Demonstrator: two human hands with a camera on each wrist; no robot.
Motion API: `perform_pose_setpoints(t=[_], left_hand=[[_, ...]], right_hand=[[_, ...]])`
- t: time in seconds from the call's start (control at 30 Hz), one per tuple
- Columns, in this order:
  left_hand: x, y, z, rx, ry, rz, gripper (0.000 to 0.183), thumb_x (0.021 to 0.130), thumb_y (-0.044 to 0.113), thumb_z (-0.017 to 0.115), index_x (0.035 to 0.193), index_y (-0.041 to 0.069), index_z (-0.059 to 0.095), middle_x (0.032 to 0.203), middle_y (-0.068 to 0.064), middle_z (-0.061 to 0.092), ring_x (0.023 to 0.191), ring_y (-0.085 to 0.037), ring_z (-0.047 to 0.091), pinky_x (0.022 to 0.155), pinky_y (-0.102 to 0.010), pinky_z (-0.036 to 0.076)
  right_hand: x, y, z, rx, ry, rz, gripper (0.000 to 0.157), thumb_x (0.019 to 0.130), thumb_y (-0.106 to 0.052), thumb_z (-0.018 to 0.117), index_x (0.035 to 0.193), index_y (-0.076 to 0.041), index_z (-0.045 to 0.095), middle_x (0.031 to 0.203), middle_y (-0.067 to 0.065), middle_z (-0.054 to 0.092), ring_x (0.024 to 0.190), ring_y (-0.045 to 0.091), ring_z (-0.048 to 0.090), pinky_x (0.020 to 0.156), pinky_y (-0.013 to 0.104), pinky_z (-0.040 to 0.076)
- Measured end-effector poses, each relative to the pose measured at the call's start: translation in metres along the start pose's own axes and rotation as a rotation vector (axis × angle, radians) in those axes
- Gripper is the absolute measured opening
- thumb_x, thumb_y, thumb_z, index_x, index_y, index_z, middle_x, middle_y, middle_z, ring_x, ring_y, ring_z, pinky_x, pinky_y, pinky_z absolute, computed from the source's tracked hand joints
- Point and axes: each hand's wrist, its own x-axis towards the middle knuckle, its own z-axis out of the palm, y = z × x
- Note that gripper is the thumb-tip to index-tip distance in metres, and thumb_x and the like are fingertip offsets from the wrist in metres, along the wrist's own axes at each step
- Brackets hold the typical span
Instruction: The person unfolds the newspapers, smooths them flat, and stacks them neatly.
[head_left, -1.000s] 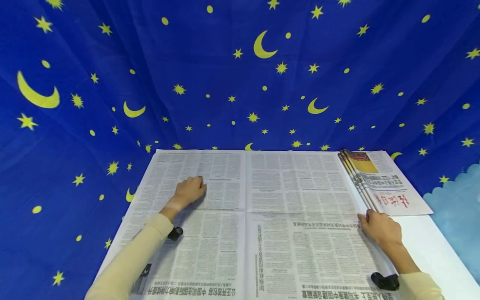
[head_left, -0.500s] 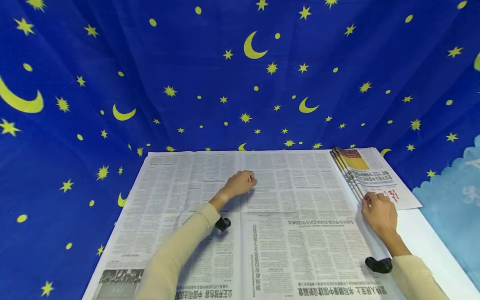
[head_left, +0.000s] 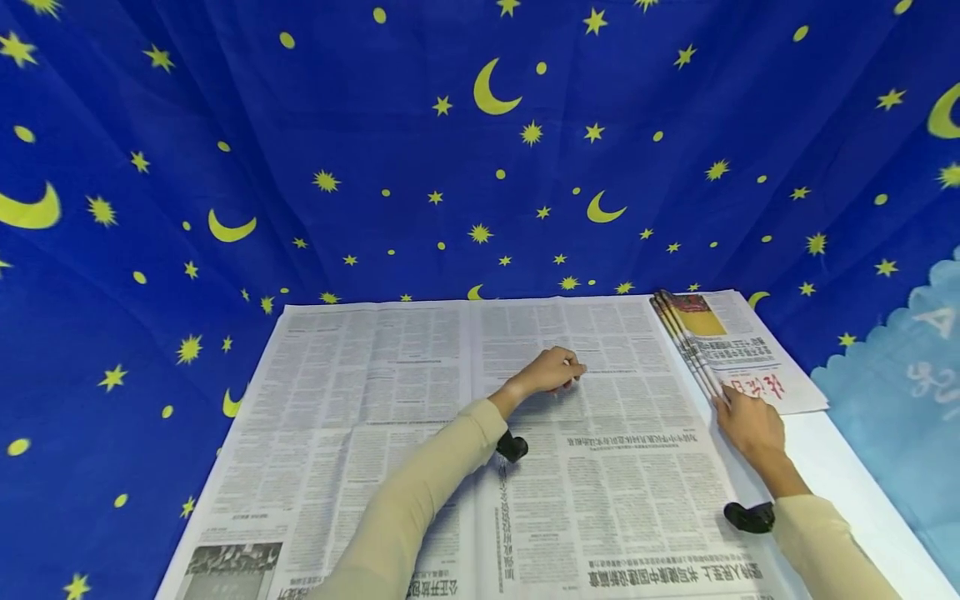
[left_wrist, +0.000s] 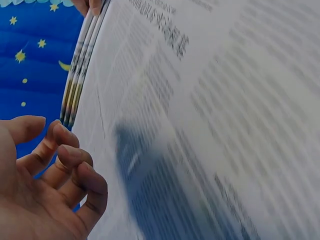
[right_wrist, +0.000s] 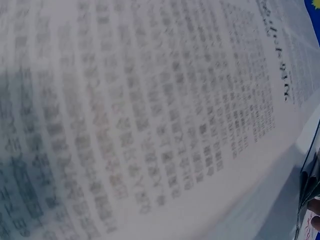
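An unfolded newspaper (head_left: 420, 400) covers most of the white table. At its right lies a stack of folded newspapers (head_left: 738, 342), with several fold edges along its left side. My right hand (head_left: 752, 427) is at the stack's near left corner, its thumb and fingers pinching the folded edges; in the left wrist view its fingertips (left_wrist: 94, 6) show at the end of the stack. Over the right half of the open sheet is my left hand (head_left: 553, 369), fingers loosely curled, holding nothing. The left wrist view shows this hand (left_wrist: 60, 175) with a gap between thumb and fingers.
Behind and left of the table hangs a blue cloth (head_left: 420, 150) with yellow moons and stars. A strip of white tabletop (head_left: 821, 467) shows at the right, beside a light blue patch of cloth (head_left: 915, 392). Black straps with devices (head_left: 748, 517) sit under the wrists.
My left hand has moved right, from the left half of the open newspaper to its right half. My right hand has gone from the sheet's right edge to the stack's corner. The head view turned right.
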Motion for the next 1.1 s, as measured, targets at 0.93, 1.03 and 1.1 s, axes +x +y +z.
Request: perform_pose_setpoints(t=[0.93, 1.03, 1.1], left_hand=[[0.033, 0.026, 0.085, -0.263, -0.089, -0.049, 0.038, 0.104, 0.024, 0.047, 0.109, -0.009, 0.065, 0.09, -0.025, 0.067, 0.046, -0.013, 0.047, 0.046, -0.029, 0.045], [0.031, 0.024, 0.087, -0.315, -0.103, -0.063, 0.043, 0.105, 0.029, 0.046, 0.113, -0.009, 0.063, 0.094, -0.027, 0.068, 0.047, -0.014, 0.048, 0.046, -0.03, 0.046], [0.031, 0.024, 0.086, -0.36, -0.108, -0.07, 0.046, 0.105, 0.033, 0.044, 0.116, -0.009, 0.06, 0.097, -0.029, 0.068, 0.048, -0.015, 0.049, 0.046, -0.03, 0.044]], right_hand=[[-0.048, -0.027, -0.003, -0.101, 0.428, -0.238, 0.016, 0.085, -0.011, 0.054, 0.074, 0.0, 0.049, 0.045, 0.01, 0.037, 0.037, 0.028, 0.031, 0.032, 0.047, 0.025], [-0.048, -0.036, 0.0, -0.108, 0.511, -0.315, 0.017, 0.084, -0.012, 0.05, 0.072, -0.001, 0.045, 0.044, 0.007, 0.034, 0.035, 0.026, 0.028, 0.031, 0.045, 0.023], [-0.047, -0.043, 0.001, -0.12, 0.566, -0.372, 0.021, 0.087, -0.015, 0.044, 0.071, -0.001, 0.044, 0.043, 0.007, 0.034, 0.034, 0.024, 0.026, 0.03, 0.043, 0.021]])
